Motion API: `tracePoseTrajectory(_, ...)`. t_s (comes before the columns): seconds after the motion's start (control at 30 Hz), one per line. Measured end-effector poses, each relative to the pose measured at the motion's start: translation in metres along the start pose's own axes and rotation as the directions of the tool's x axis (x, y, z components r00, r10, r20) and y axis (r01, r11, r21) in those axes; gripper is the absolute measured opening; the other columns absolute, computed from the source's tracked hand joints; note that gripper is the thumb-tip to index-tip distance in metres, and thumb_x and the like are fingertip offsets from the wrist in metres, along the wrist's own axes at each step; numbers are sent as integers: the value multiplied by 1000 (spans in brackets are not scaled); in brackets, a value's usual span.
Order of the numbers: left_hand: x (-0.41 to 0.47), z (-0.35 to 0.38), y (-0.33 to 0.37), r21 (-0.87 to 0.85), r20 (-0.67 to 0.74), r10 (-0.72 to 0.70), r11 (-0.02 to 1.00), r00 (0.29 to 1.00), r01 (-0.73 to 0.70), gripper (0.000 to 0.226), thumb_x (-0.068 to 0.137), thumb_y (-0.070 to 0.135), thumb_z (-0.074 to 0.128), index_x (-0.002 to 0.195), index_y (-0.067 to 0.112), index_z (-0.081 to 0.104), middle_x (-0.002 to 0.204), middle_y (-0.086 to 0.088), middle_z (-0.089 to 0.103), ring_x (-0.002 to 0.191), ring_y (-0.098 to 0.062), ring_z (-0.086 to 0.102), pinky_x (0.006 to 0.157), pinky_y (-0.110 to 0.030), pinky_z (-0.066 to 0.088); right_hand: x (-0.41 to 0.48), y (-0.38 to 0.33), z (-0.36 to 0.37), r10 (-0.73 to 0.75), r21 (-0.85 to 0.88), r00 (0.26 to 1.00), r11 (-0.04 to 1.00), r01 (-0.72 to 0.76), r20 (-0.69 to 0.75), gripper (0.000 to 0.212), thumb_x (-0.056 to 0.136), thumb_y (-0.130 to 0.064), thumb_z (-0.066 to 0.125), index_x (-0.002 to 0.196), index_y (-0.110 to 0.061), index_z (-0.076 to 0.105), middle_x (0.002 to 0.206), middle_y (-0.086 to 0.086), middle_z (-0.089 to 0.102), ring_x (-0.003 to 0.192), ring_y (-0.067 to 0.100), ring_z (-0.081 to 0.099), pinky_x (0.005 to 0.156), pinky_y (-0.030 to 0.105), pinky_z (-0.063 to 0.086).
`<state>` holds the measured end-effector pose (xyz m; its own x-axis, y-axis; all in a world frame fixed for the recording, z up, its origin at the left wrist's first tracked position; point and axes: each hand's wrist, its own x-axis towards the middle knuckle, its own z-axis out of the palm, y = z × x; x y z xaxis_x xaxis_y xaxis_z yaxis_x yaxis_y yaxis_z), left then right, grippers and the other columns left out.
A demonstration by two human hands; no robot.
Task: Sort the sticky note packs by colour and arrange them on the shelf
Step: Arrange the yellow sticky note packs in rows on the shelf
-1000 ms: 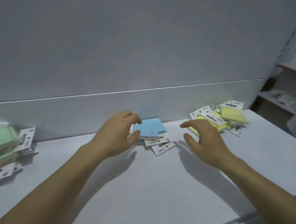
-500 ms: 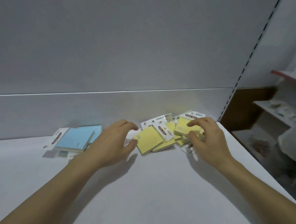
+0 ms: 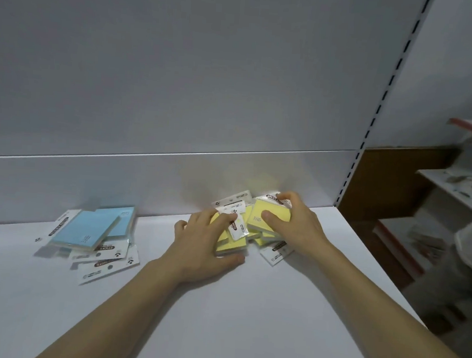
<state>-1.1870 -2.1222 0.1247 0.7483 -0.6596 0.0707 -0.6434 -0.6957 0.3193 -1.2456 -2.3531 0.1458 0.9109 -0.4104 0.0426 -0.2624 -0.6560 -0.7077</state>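
Observation:
A loose heap of yellow sticky note packs (image 3: 233, 241) lies on the white shelf (image 3: 219, 317) against the back panel. My left hand (image 3: 202, 249) rests on the heap's left side, fingers over one pack and thumb at its front edge. My right hand (image 3: 290, 224) grips the top yellow pack (image 3: 271, 217) between thumb and fingers. A pile of blue sticky note packs (image 3: 86, 228) with white header cards sits further left, apart from both hands.
The grey back panel (image 3: 179, 91) rises behind the shelf. A slotted upright (image 3: 373, 118) marks the shelf's right end. Past it stand other shelves (image 3: 457, 191) with small goods and a red-edged shelf (image 3: 462, 124).
The view has swung right, from the blue pile to the yellow heap. Both hands moved onto the yellow packs; my right hand closed on the top pack.

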Motion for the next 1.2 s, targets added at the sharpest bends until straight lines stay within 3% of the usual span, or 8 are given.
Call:
tracePoseTrajectory(0.17, -16, -9, -2, -82, 56, 80, 994, 995, -75, 78, 75, 74, 58, 143, 43, 35, 145, 16, 33, 137, -12, 33, 109, -44, 29, -13, -3, -9, 5, -44, 993, 999, 0, 115, 48, 81, -58, 72, 118, -36, 52, 121, -4, 64, 102, 18, 61, 82, 35, 51)
tracePoseTrajectory(0.47, -75, -21, -1, -61, 105, 189, 981, 976, -183, 88, 73, 77, 63, 147, 49, 24, 148, 19, 26, 135, -8, 32, 111, -35, 29, -72, -8, -25, -29, -33, 984, 999, 35, 178, 49, 76, -53, 80, 116, -37, 56, 109, -10, 67, 90, 9, 65, 75, 28, 55)
tracePoseTrajectory(0.67, -91, -37, -19, -201, 149, 198, 965, 969, -166, 105, 70, 71, 74, 152, 55, 10, 152, 30, 20, 131, 18, 26, 99, -6, 27, -87, -1, -50, -8, 22, 994, 1000, 6, 113, 58, 72, -29, 90, 116, -38, 54, 104, -8, 65, 71, 8, 70, 59, 30, 59)
tracePoseTrajectory(0.8, -87, -47, -18, -241, 65, 124, 965, 990, -105, 90, 77, 80, 52, 154, 43, 23, 152, 25, 33, 131, 11, 32, 96, -6, 27, -77, -1, -56, -2, 121, 992, 993, -14, 127, 77, 66, -13, 94, 126, -37, 51, 112, -3, 64, 69, 21, 75, 73, 48, 63)
tracePoseTrajectory(0.93, -63, -49, 6, -205, -43, 123, 970, 991, -129, 63, 91, 62, 53, 148, 39, 38, 147, 22, 41, 133, 3, 38, 100, -16, 29, -58, 1, -61, 15, 203, 980, 977, -57, 200, 80, 64, -3, 93, 129, -32, 56, 111, 4, 68, 83, 26, 76, 83, 49, 62)
tracePoseTrajectory(1.0, -48, -48, 18, -194, -46, 108, 974, 993, -115, 52, 96, 49, 58, 145, 37, 44, 143, 21, 47, 129, 1, 41, 95, -15, 30, -52, 4, -64, 27, 233, 974, 969, -81, 226, 72, 66, -9, 93, 126, -30, 59, 109, 6, 69, 82, 28, 75, 77, 43, 63)
tracePoseTrajectory(1.1, -26, -44, 38, -208, -49, 84, 974, 995, -92, 43, 96, 41, 61, 137, 34, 54, 135, 19, 57, 122, 0, 49, 88, -13, 36, -49, 5, -61, 59, 100, 966, 991, -87, 251, 71, 65, -49, 91, 123, -34, 54, 101, 0, 65, 75, 24, 72, 62, 31, 56)
tracePoseTrajectory(1.2, -8, -35, 58, -229, -15, 53, 972, 998, -55, 42, 93, 35, 65, 134, 32, 56, 125, 14, 65, 112, -6, 59, 92, -28, 50, -42, 6, -52, 35, -30, 920, 999, -25, 391, 89, 55, -64, 88, 128, -38, 45, 97, -10, 67, 91, 13, 68, 78, 30, 55)
